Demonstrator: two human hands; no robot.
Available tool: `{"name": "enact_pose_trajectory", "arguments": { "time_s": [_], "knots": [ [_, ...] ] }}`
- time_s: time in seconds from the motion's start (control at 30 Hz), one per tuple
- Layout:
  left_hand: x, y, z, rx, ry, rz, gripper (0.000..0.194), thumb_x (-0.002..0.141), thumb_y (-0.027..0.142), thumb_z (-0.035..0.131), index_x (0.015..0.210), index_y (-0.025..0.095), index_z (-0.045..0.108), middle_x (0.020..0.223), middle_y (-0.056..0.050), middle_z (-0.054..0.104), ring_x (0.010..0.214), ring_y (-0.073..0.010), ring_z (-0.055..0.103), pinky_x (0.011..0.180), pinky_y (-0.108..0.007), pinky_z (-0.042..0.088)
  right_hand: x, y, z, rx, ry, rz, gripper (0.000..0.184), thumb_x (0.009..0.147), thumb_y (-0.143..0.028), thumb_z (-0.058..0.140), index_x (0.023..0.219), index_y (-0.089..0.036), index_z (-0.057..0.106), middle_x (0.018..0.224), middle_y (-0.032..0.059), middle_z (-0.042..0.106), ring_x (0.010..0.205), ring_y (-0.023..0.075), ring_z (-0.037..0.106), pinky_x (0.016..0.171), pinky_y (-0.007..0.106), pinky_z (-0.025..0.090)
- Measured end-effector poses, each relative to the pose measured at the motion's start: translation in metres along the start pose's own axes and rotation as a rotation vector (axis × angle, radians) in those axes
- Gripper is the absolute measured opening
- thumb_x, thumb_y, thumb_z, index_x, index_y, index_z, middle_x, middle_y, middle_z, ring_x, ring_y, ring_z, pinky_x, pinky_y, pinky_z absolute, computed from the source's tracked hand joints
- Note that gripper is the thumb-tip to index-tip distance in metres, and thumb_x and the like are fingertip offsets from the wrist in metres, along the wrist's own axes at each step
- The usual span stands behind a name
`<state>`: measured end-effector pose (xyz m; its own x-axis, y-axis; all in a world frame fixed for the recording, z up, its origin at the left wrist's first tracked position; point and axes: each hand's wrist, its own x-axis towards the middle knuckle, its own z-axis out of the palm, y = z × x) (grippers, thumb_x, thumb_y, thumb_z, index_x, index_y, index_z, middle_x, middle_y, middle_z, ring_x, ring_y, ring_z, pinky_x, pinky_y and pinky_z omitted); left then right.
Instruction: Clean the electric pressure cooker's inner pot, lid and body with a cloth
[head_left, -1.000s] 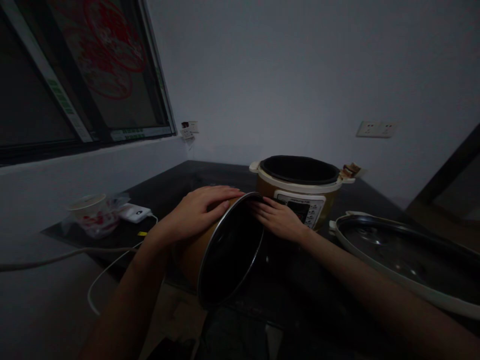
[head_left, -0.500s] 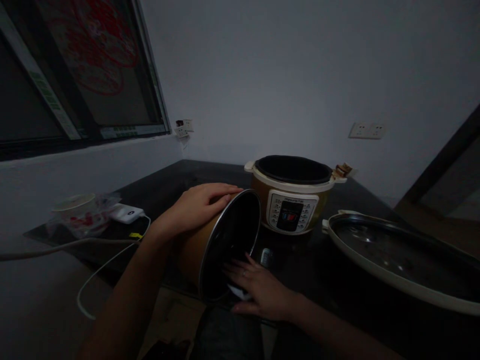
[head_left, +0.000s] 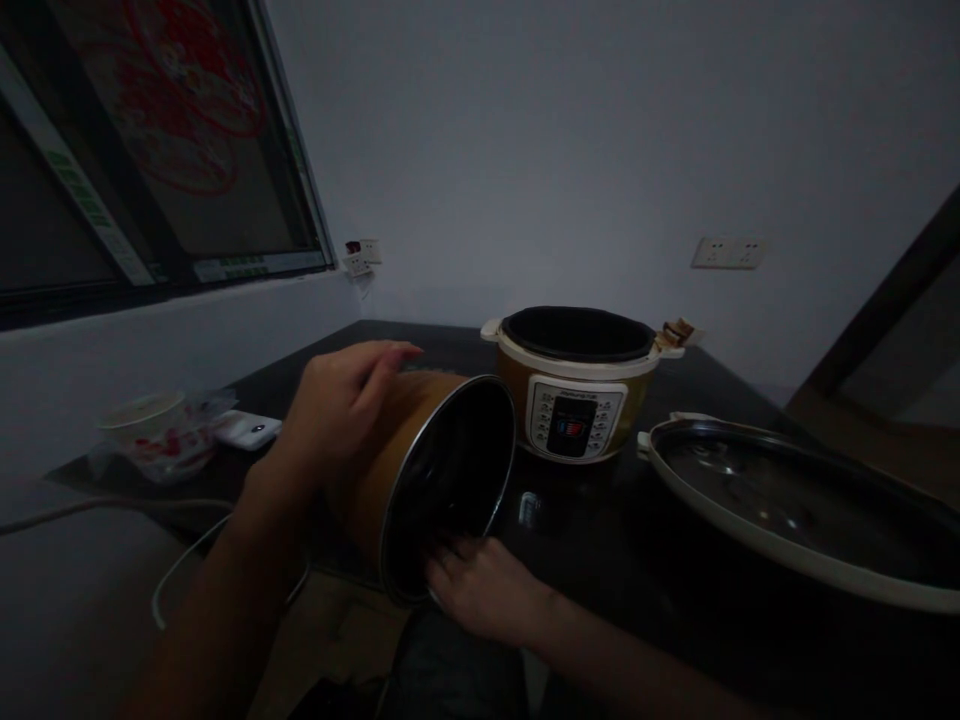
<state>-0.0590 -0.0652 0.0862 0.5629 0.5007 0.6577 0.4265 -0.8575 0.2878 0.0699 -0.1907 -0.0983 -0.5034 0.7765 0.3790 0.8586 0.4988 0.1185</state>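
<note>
An inner pot [head_left: 360,480], gold-brown outside and dark inside, lies tilted at the table's front edge with its mouth toward the right. My left hand [head_left: 341,400] rests against its upper outer side, fingers stretched out and the thumb apart. Inside the lower rim, my right hand [head_left: 480,585] has its fingers bent down against the dark wall. It presses a white cloth, of which only a sliver shows; the fingertips are lost in shadow. Behind the pot stands the cooker body [head_left: 574,400], its top uncovered and its control panel facing me.
To the right lies a large lid [head_left: 787,510], inner side up. A bowl in a plastic bag [head_left: 161,435] and a white charger [head_left: 247,430] with a cable sit at the left. Wall sockets [head_left: 727,253] are behind the dark table [head_left: 600,550].
My left hand has slid left and back from the pot's rim along its outer side. My right hand has moved left and deeper, fingers more bent, covering most of the white cloth.
</note>
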Motion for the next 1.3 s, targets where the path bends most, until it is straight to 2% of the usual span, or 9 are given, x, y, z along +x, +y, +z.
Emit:
{"name": "enact_pose_trajectory", "arguments": {
  "time_s": [0.1, 0.27, 0.43, 0.63, 0.8, 0.97, 1.13, 1.23, 1.3],
  "knots": [
    [-0.028, 0.005, -0.013, -0.058, 0.089, -0.018, 0.036, 0.097, 0.037, 0.032, 0.113, 0.024, 0.061, 0.115, 0.0, 0.067, 0.111, -0.0204, 0.059, 0.095, -0.034, 0.045, 0.002, -0.008, -0.008, 0.038, -0.016, 0.01, 0.029, 0.092, -0.02, 0.046, 0.118, -0.01, 0.053, 0.118, 0.0129, 0.065, 0.106, 0.0244, 0.061, 0.08, 0.037, 0.054],
    [-0.073, 0.0, -0.016, -0.182, 0.0, 0.046, 0.032, 0.096, 0.029, 0.037, 0.123, 0.037, 0.052, 0.131, 0.005, 0.056, 0.126, -0.0209, 0.047, 0.107, -0.038, 0.035, 0.01, -0.025, -0.022, 0.097, -0.073, 0.04, 0.02, 0.089, -0.022, 0.049, 0.105, -0.013, 0.055, 0.109, 0.0109, 0.067, 0.094, 0.0224, 0.064, 0.067, 0.032, 0.055],
    [-0.095, -0.014, -0.007, -0.167, -0.04, 0.001, 0.041, 0.096, 0.027, 0.037, 0.134, 0.041, 0.042, 0.145, 0.006, 0.042, 0.134, -0.0216, 0.037, 0.113, -0.04, 0.028, 0.019, -0.038, -0.029, 0.122, -0.073, 0.137, 0.014, 0.085, -0.022, 0.056, 0.097, -0.016, 0.053, 0.095, 0.0058, 0.069, 0.079, 0.02, 0.067, 0.057, 0.03, 0.052],
    [-0.079, -0.023, 0.005, -0.174, -0.114, 0.103, 0.048, 0.098, 0.031, 0.029, 0.145, 0.035, 0.027, 0.155, 0.003, 0.028, 0.142, -0.0224, 0.023, 0.118, -0.047, 0.012, 0.035, -0.047, -0.043, 0.235, -0.1, 0.265, 0.025, 0.079, -0.031, 0.065, 0.097, -0.018, 0.053, 0.087, 0.0035, 0.07, 0.07, 0.0229, 0.068, 0.054, 0.033, 0.052],
    [-0.054, -0.019, 0.009, -0.194, -0.163, 0.143, 0.047, 0.097, 0.036, 0.025, 0.143, 0.028, 0.035, 0.152, 0.0, 0.035, 0.14, -0.0226, 0.028, 0.117, -0.045, 0.017, 0.052, -0.051, -0.065, 0.394, -0.237, 0.445, 0.022, 0.081, -0.026, 0.06, 0.101, -0.017, 0.058, 0.09, 0.0082, 0.072, 0.075, 0.0273, 0.071, 0.061, 0.035, 0.055],
    [-0.041, -0.016, 0.006, -0.257, -0.202, 0.14, 0.047, 0.096, 0.039, 0.028, 0.139, 0.026, 0.043, 0.147, -0.001, 0.043, 0.136, -0.0219, 0.035, 0.116, -0.041, 0.024, 0.061, -0.055, -0.078, 0.571, -0.234, 0.582, 0.025, 0.084, -0.028, 0.055, 0.107, -0.017, 0.058, 0.1, 0.0109, 0.071, 0.089, 0.0316, 0.069, 0.074, 0.042, 0.055],
    [-0.031, -0.01, 0.004, -0.262, -0.242, 0.089, 0.043, 0.096, 0.034, 0.029, 0.133, 0.023, 0.051, 0.139, -0.002, 0.052, 0.131, -0.0203, 0.043, 0.113, -0.039, 0.029, 0.052, -0.059, -0.068, 0.853, -0.028, 0.61, 0.036, 0.085, -0.034, 0.056, 0.118, -0.018, 0.055, 0.107, 0.0102, 0.069, 0.097, 0.0285, 0.066, 0.083, 0.039, 0.052],
    [-0.028, -0.003, 0.004, -0.268, -0.262, 0.112, 0.042, 0.096, 0.03, 0.03, 0.131, 0.023, 0.052, 0.138, -0.001, 0.054, 0.13, -0.0197, 0.044, 0.112, -0.039, 0.031, 0.036, -0.056, -0.06, 1.108, 0.116, 0.482, 0.058, 0.085, -0.036, 0.06, 0.138, -0.027, 0.04, 0.131, 0.0053, 0.058, 0.117, 0.0235, 0.057, 0.096, 0.035, 0.045],
    [-0.028, 0.0, 0.003, -0.256, -0.268, 0.136, 0.042, 0.095, 0.027, 0.031, 0.131, 0.024, 0.052, 0.137, 0.0, 0.054, 0.13, -0.0191, 0.044, 0.112, -0.039, 0.03, 0.025, -0.05, -0.054, 1.206, 0.124, 0.389, 0.059, 0.089, -0.035, 0.056, 0.143, -0.031, 0.034, 0.14, 0.0016, 0.05, 0.127, 0.0188, 0.048, 0.104, 0.032, 0.039]
  ]
}}
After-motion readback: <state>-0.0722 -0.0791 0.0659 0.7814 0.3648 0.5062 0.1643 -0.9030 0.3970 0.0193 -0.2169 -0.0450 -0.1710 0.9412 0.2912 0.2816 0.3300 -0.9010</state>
